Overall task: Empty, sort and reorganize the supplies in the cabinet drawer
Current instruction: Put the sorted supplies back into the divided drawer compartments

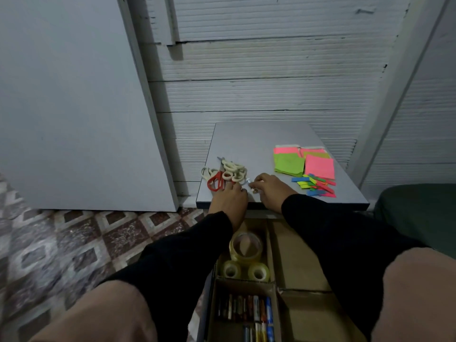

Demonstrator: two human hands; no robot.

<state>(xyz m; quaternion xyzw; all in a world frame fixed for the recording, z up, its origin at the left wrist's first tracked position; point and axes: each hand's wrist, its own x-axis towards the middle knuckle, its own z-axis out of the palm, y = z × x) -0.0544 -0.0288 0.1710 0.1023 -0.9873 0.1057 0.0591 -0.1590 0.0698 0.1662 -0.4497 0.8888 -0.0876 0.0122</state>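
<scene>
Both hands meet at the grey surface [259, 134] edge — left hand [229, 197] flat beside the cream-and-red scissors pile [225, 175], right hand [269, 190] pinching something tiny, indistinct. Open cardboard-divided drawer [293, 265] below, partly hidden by sleeves — clear tape rolls [245, 245], batteries [249, 308].

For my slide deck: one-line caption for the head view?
Both hands, left hand and right hand, gather small items beside scissors on the cabinet top, tape rolls in the drawer below.

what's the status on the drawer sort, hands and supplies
Left hand flat by cream and red scissors pile. Right hand pinching small pale item, unclear. Clear tape rolls, batteries in cardboard drawer. Nothing blocking.
</scene>
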